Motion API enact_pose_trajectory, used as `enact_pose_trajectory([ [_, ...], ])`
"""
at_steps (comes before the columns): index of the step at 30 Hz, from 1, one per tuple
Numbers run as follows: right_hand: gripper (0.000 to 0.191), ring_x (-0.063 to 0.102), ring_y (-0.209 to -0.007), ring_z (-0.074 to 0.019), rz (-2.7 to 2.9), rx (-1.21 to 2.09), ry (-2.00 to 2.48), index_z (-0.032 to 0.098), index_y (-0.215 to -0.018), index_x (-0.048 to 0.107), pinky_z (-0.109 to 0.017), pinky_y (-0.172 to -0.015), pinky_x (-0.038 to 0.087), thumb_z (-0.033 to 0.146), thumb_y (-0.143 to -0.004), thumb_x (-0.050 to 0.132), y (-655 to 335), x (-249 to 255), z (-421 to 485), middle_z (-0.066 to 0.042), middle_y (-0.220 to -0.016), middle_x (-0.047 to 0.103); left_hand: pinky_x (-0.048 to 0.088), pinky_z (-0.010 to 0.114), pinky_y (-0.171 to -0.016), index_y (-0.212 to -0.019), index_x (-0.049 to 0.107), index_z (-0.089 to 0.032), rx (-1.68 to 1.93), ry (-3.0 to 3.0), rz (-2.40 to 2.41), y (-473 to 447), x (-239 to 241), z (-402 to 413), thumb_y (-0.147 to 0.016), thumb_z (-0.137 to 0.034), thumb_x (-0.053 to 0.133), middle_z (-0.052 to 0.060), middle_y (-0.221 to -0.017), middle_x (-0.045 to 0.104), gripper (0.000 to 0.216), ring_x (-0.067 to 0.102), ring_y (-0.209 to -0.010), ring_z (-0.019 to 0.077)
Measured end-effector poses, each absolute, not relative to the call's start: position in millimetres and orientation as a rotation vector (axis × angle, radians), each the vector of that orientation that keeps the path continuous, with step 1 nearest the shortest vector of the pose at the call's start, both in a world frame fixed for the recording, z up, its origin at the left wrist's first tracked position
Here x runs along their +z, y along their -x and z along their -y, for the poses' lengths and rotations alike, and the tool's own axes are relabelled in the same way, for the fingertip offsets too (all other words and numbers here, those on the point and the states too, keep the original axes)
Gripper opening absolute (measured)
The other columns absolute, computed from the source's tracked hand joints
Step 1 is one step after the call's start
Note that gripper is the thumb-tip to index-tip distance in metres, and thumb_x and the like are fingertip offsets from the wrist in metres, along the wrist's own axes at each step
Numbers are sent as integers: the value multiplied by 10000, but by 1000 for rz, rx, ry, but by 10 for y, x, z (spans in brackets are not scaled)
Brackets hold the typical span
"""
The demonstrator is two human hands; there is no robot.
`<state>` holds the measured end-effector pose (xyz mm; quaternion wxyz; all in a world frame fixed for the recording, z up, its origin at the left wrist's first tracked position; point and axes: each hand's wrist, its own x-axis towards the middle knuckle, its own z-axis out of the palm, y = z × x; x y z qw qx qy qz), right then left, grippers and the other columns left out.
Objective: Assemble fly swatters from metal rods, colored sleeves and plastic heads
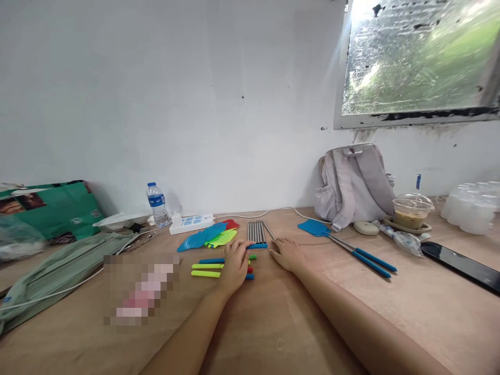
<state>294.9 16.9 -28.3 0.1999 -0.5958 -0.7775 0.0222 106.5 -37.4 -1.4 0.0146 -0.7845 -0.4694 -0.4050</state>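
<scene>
My left hand (235,262) has its fingers closed around one end of a blue handle (261,246), which lies crosswise below a row of thin metal rods (255,232). Under and beside that hand are more coloured handles, among them a yellow handle (206,274) and a green one (253,257). My right hand (288,253) rests palm down on the table, fingers stretched forward. Its fingertips are at the near end of a slanted metal rod (269,229); whether they press on it is unclear. Blue, yellow-green and red fly swatter heads (203,237) lie overlapping at the left.
Two blue fly swatters (367,255) with metal shafts lie right of my hands. Behind stand a grey backpack (353,182), a drink cup (412,212) and a water bottle (157,204). A white power strip (191,223) and a black phone-like slab (461,265) lie on the table.
</scene>
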Motion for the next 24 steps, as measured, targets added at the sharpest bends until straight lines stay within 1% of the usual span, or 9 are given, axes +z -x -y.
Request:
enact_pose_trajectory([
  [4, 340, 482, -997, -267, 2058, 9, 1801, 106, -1003, 570, -351, -826, 318, 339, -816, 406, -2988, -267, -176, -163, -1042, 570, 326, 383, -842, -946, 536, -239, -1274, 2464, 1394, -1064, 19, 410, -828, -193, 400, 25, -988, 546, 186, 430, -966, 207],
  [7, 308, 476, -995, -286, 1991, -11, 1856, 67, -986, 556, -356, -813, 323, 273, -821, 396, -3071, -257, -204, -196, -1021, 561, 334, 365, -828, -898, 509, -217, -1317, 2485, 1351, -1062, 21, 408, -794, -163, 440, 25, -945, 549, 136, 445, -938, 198],
  [9, 320, 476, -999, -282, 1966, -7, 1867, 70, -1050, 523, -349, -805, 331, 262, -822, 407, -3128, -256, -225, -189, -1035, 553, 343, 353, -821, -867, 491, -206, -1342, 2501, 1337, -1063, 18, 401, -764, -126, 454, 24, -920, 546, 135, 454, -922, 193],
  [11, 333, 492, -983, -266, 1958, 15, 1860, 103, -1105, 498, -333, -783, 347, 266, -827, 415, -3164, -265, -243, -166, -1044, 550, 356, 342, -811, -842, 476, -201, -1357, 2518, 1337, -1066, 16, 396, -736, -94, 460, 22, -896, 541, 151, 462, -902, 186],
  [13, 285, 522, -933, -246, 1957, 54, 1853, 134, -1055, 538, -315, -744, 365, 259, -839, 400, -3175, -284, -257, -149, -1022, 553, 371, 334, -796, -827, 466, -198, -1365, 2532, 1348, -1069, 17, 399, -718, -82, 464, 21, -876, 537, 159, 471, -876, 181],
  [16, 248, 563, -822, -223, 1937, 114, 1853, 116, -872, 598, -307, -682, 380, 175, -844, 359, -3178, -320, -271, -160, -968, 551, 391, 330, -783, -827, 466, -196, -1372, 2551, 1366, -1078, 28, 423, -727, -109, 470, 25, -860, 538, 133, 490, -851, 177],
  [20, 246, 580, -765, -210, 1848, 168, 1839, 71, -825, 583, -321, -676, 383, 8, -774, 351, -3259, -335, -275, -203, -1006, 526, 421, 307, -754, -859, 489, -197, -1381, 2613, 1389, -1093, 52, 470, -767, -177, 462, 29, -848, 554, 98, 518, -814, 163],
  [22, 227, 580, -771, -219, 1788, 202, 1803, 62, -817, 573, -333, -685, 387, 10, -768, 358, -3331, -311, -270, -215, -995, 529, 432, 292, -739, -895, 504, -202, -1359, 2660, 1400, -1099, 64, 493, -773, -198, 465, 25, -858, 565, 128, 527, -799, 153],
  [24, 194, 570, -809, -228, 1731, 243, 1729, 76, -811, 561, -335, -706, 394, 74, -797, 367, -3386, -271, -253, -198, -957, 548, 440, 283, -730, -942, 519, -210, -1321, 2702, 1404, -1103, 75, 511, -777, -214, 468, 22, -871, 579, 173, 535, -788, 146],
])
